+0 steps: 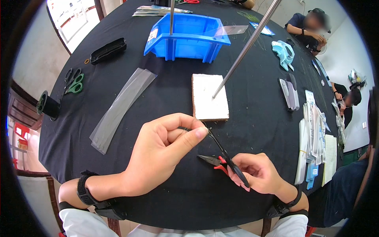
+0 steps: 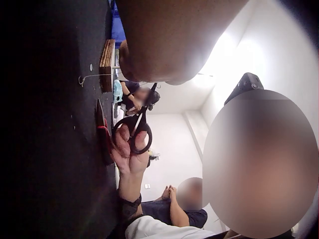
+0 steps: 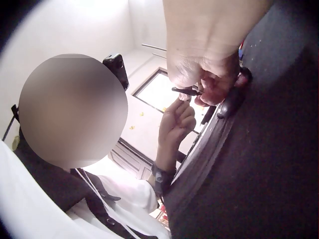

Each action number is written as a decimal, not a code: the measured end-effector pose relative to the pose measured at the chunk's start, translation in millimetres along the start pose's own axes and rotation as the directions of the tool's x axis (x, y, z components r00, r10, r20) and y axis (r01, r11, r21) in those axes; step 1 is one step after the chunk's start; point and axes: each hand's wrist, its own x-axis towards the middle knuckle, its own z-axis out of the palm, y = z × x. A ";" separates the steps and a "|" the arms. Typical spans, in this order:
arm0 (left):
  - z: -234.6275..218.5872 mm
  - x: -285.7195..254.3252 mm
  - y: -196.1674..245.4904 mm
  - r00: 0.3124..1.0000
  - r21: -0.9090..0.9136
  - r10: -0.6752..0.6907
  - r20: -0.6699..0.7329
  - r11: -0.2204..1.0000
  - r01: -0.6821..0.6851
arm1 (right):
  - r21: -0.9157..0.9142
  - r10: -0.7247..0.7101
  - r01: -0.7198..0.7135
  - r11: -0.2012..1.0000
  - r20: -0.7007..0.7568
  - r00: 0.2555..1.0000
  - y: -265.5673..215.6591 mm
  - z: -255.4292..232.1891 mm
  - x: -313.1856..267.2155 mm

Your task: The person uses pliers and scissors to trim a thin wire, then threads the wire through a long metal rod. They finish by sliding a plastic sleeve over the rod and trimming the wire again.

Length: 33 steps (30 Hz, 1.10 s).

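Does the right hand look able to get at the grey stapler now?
Probably yes: bare black tablecloth lies between the right hand and the grey stapler, though the black scissors in hand might hinder gripping.

Over on the table [image 1: 258,132], the block [image 1: 206,106] stands behind the held scissors [image 1: 224,154], the bin [image 1: 187,47] behind it, sleeves [image 1: 122,108] left, stapler [image 1: 290,93] right.

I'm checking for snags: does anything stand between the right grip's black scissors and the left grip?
Nothing visible does. The black scissors in the right grip reach up to the left grip; the red-handled pliers point off to one side.
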 end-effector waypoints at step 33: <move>0.7 -4.1 -0.5 0.998 0.138 0.050 0.025 0.989 -0.053 | -0.056 -0.088 0.090 0.994 0.044 0.995 4.5 1.1 1.8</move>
